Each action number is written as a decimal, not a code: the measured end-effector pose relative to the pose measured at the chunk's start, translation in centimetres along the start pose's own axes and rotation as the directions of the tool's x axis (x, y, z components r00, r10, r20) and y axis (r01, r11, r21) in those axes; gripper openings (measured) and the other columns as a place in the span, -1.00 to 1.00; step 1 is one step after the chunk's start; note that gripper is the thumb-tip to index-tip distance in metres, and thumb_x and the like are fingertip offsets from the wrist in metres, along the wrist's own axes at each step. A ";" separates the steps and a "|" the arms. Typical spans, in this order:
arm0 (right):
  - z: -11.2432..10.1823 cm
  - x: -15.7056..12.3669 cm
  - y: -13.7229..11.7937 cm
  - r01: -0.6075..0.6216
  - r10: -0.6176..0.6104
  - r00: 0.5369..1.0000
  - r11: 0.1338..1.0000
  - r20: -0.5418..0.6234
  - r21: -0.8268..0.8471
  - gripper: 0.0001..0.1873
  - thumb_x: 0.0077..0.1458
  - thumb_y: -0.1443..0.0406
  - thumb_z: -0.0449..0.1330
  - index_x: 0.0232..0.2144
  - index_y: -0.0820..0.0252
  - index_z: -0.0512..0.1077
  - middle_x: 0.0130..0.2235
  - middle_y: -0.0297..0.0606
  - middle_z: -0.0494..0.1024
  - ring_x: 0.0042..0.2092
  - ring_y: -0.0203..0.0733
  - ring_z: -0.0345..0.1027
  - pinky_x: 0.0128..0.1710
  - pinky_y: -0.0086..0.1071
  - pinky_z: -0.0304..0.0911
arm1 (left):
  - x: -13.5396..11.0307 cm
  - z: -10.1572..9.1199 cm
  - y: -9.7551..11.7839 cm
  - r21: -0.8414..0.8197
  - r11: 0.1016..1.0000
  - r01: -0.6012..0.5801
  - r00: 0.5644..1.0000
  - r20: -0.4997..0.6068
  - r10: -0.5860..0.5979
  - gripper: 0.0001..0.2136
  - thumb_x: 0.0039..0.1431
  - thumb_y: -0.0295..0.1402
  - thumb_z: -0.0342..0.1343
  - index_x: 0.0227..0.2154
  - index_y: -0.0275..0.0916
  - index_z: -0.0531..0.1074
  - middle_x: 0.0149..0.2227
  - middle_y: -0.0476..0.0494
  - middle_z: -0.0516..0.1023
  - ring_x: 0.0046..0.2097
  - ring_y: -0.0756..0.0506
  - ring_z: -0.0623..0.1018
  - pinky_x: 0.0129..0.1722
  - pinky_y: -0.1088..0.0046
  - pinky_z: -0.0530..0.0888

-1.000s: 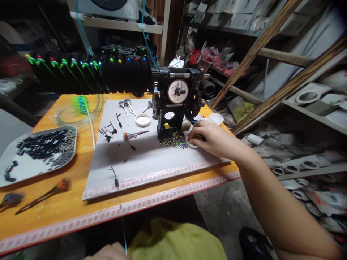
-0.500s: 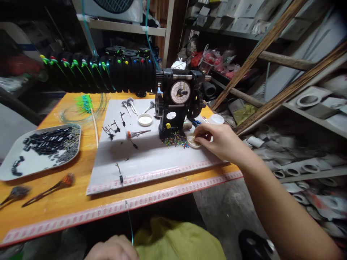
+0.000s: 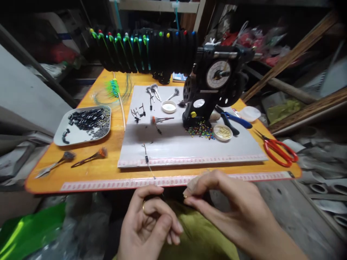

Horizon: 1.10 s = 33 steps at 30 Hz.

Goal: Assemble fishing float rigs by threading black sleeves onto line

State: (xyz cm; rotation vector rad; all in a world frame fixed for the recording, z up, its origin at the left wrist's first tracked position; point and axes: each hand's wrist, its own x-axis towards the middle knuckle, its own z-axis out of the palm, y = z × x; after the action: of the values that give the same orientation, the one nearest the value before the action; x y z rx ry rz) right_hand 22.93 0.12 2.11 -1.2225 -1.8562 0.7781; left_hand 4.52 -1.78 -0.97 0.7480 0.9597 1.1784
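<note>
Head view: your left hand (image 3: pixel 149 224) sits low, in front of the near edge of the orange table (image 3: pixel 89 173), with its fingers curled in. Thumb and forefinger appear nipped shut on the near end of a thin thread (image 3: pixel 150 169). The thread is the thing to watch. It runs from that pinch up and away from you, over the table's taped edge and onto the grey board (image 3: pixel 189 148). Its long axis leans slightly to your left as it goes out. A small black bead (image 3: pixel 146 159) is strung on it just inside the board's near border.

Your right hand (image 3: pixel 230 209) is just to the right of the left, with the wrist coming in from the lower right. Its thumb and forefinger are pressed tip to tip and point left, toward the thread's held end. The two hands are near each other but not touching. What lies between those right fingertips, if anything, is too small to tell. The left hand is the one on the thread. The right fingertips are level with the thread's near end and off to its right, with the yellow-green cloth (image 3: pixel 200 234) on your lap below them.

Everything else is well apart, across the board. The black winding machine (image 3: pixel 214 86) with its dial stands at the far right, and a scatter of coloured beads (image 3: pixel 200 130) lies at its foot. Just right of the beads is a small white dish (image 3: pixel 222 132) of pale bits. The red scissors (image 3: pixel 279 151) lie off the board at the table's right end.
</note>
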 end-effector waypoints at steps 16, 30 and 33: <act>1.5 0.3 -1.5 0.079 -0.070 0.983 0.996 0.169 -0.044 -0.82 0.22 0.49 0.11 -0.29 0.08 0.33 -0.35 -0.33 0.59 -0.34 -0.26 0.50 -0.35 -0.45 0.38 | -0.9 -1.8 -0.2 -0.020 0.997 0.078 0.994 0.074 -0.076 -0.71 0.22 -0.25 0.29 -0.05 -0.10 0.37 -0.51 0.10 0.61 -0.56 0.12 0.54 -0.50 0.70 0.43; 1.4 0.4 -1.6 0.091 -0.074 0.977 0.993 0.198 -0.076 -0.82 0.22 0.51 0.12 -0.29 0.12 0.32 -0.34 -0.35 0.56 -0.32 -0.29 0.48 -0.33 -0.48 0.35 | -0.8 -1.8 -0.3 -0.055 0.993 0.101 0.993 0.065 -0.097 -0.70 0.21 -0.25 0.31 -0.07 -0.11 0.38 -0.51 0.09 0.62 -0.56 0.12 0.55 -0.51 0.72 0.44; 1.4 0.2 -1.6 0.095 -0.076 0.973 0.993 0.220 -0.075 -0.82 0.21 0.52 0.14 -0.30 0.14 0.34 -0.34 -0.35 0.56 -0.32 -0.30 0.47 -0.33 -0.49 0.35 | -0.8 -1.9 -0.4 -0.046 0.994 0.103 0.993 0.067 -0.100 -0.68 0.20 -0.23 0.31 -0.06 -0.11 0.37 -0.51 0.08 0.62 -0.56 0.12 0.54 -0.51 0.72 0.43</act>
State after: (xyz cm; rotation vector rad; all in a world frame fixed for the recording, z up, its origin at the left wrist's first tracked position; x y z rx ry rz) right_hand 20.92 -0.32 2.73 -1.1381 -2.1240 0.8190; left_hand 2.89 -2.68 -1.92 0.6857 0.9013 1.0792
